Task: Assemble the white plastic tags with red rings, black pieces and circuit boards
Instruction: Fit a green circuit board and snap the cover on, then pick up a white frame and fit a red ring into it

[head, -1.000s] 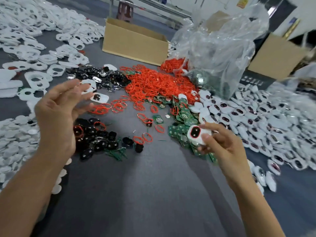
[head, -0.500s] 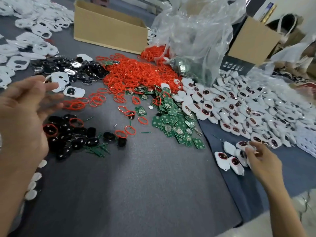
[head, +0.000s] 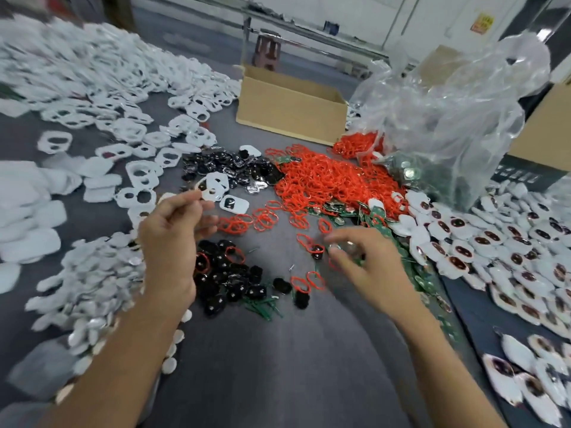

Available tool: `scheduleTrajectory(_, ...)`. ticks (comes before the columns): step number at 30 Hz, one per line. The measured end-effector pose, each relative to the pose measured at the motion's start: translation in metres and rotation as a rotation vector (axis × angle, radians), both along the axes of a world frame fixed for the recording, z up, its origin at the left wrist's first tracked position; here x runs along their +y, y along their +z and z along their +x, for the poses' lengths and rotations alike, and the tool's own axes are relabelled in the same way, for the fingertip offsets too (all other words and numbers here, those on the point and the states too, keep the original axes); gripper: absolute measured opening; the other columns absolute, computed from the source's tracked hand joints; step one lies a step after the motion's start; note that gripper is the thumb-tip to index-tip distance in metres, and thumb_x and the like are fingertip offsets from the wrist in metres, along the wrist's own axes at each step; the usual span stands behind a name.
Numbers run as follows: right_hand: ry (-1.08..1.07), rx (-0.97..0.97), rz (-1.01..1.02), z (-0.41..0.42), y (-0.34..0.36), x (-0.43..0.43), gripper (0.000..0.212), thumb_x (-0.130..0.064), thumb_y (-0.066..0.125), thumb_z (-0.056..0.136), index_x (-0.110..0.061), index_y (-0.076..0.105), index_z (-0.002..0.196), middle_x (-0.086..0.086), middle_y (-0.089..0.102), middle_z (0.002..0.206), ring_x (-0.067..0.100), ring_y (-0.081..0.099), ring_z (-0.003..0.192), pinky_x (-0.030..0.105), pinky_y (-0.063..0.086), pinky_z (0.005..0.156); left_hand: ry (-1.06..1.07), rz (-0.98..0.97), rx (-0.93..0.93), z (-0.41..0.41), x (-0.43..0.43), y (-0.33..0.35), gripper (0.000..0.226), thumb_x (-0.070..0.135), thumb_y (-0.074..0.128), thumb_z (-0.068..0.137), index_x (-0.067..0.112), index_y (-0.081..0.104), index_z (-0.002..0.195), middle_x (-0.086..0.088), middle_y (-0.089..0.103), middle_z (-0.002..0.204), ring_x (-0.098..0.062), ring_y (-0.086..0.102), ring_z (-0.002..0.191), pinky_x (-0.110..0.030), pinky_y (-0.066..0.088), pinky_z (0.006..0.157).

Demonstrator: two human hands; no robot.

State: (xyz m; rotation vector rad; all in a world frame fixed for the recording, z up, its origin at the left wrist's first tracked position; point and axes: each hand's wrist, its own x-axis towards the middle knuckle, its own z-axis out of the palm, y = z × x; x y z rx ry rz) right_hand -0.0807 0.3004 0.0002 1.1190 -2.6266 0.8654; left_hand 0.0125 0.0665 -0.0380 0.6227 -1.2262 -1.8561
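A white tag (head: 213,187) is pinched by its edge in the grip of the left hand (head: 170,242) and held above the surface (head: 278,366), just past the pile of black pieces (head: 234,279). The right hand (head: 367,270) is curled low over the green circuit boards (head: 383,223), beside the red rings (head: 324,180); something small and shiny is seen there, but the blur is strong, so it cannot be told if that grip is closed on it. Because the tag is held only by its edge, it could be dropped and lost among the piles, and two tangled rings or stacked boards could be picked up at once.
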Motion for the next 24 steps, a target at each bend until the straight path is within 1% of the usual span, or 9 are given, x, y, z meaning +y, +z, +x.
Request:
scheduleTrajectory(2,0.128,-0.029,0.083,-0.008,0.003,-0.044,0.018,-0.005,0.067,0.085,-0.011,0.073,0.101,0.001,0.071,0.100,0.009,0.055,0.094,0.017,0.034,0.083,0.002,0.027,-0.011,0.001,0.000,0.000,0.018,0.003,0.057,0.096,0.016,0.068,0.091,0.000,0.073,0.081,-0.011,0.067,0.063,-0.022,0.056,0.061)
scheduleTrajectory(5,0.136,-0.038,0.162,-0.024,0.011,-0.096,0.027,0.002,0.059,0.086,-0.006,0.069,0.109,0.008,0.071,0.108,0.018,0.060,0.101,0.011,0.031,0.079,0.007,0.053,-0.014,0.002,-0.001,0.001,0.016,0.006,0.059,0.095,0.017,0.069,0.087,-0.001,0.074,0.083,-0.011,0.067,0.064,-0.022,0.057,0.062)
scheduleTrajectory(7,0.102,-0.056,0.181,-0.029,0.014,-0.120,0.040,0.010,0.050,0.081,-0.005,0.067,0.114,0.009,0.069,0.114,0.022,0.060,0.108,0.017,0.037,0.088,0.013,0.057,-0.015,0.002,-0.001,0.002,0.019,0.002,0.058,0.094,0.016,0.069,0.088,-0.003,0.074,0.083,-0.011,0.067,0.065,-0.021,0.056,0.062)
scheduleTrajectory(10,0.158,-0.107,0.207,-0.023,0.008,-0.144,0.053,0.014,0.046,0.073,-0.006,0.066,0.118,0.010,0.066,0.121,0.024,0.057,0.117,0.031,0.042,0.101,0.012,0.054,-0.050,0.000,-0.002,0.003,0.035,-0.015,0.049,0.088,0.014,0.069,0.091,-0.001,0.074,0.081,-0.014,0.068,0.071,-0.021,0.055,0.063)
scheduleTrajectory(12,0.204,-0.102,0.209,-0.015,-0.006,-0.150,0.055,0.012,0.045,0.073,-0.007,0.065,0.119,0.010,0.065,0.123,0.025,0.054,0.120,0.038,0.041,0.103,-0.003,0.058,-0.054,-0.001,0.000,0.003,0.043,-0.020,0.041,0.083,0.010,0.068,0.094,0.000,0.074,0.079,-0.014,0.068,0.069,-0.020,0.055,0.060)
scheduleTrajectory(14,0.177,-0.065,0.164,-0.014,-0.016,-0.151,0.055,0.011,0.045,0.074,-0.009,0.063,0.122,0.009,0.064,0.124,0.025,0.052,0.121,0.037,0.040,0.103,-0.016,0.061,-0.051,0.000,0.002,0.004,0.046,-0.023,0.037,0.079,0.008,0.068,0.095,0.000,0.074,0.077,-0.013,0.068,0.065,-0.020,0.055,0.058)
scheduleTrajectory(17,0.162,-0.025,0.127,-0.023,-0.028,-0.148,0.043,0.004,0.051,0.086,-0.012,0.059,0.126,0.008,0.061,0.127,0.024,0.048,0.122,0.029,0.034,0.102,-0.002,0.027,-0.077,0.002,0.003,0.003,0.044,-0.023,0.037,0.076,0.007,0.068,0.084,0.000,0.070,0.066,-0.011,0.064,0.060,-0.019,0.054,0.058)
scheduleTrajectory(20,0.170,-0.044,0.108,-0.030,-0.036,-0.146,0.036,-0.012,0.054,0.095,-0.013,0.054,0.131,0.007,0.059,0.129,0.024,0.048,0.123,0.031,0.034,0.102,-0.001,-0.017,-0.087,0.004,0.004,0.003,0.043,-0.023,0.034,0.073,0.008,0.063,0.063,0.002,0.054,0.047,-0.009,0.052,0.049,-0.016,0.047,0.052)
scheduleTrajectory(24,0.197,-0.075,0.126,-0.032,-0.042,-0.152,0.050,-0.029,0.050,0.099,-0.015,0.037,0.145,0.010,0.051,0.139,0.028,0.041,0.129,0.041,0.033,0.106,0.008,-0.031,-0.096,0.003,0.007,0.006,0.044,-0.023,0.029,0.069,0.009,0.055,0.055,0.005,0.043,0.042,-0.008,0.041,0.043,-0.016,0.036,0.046)
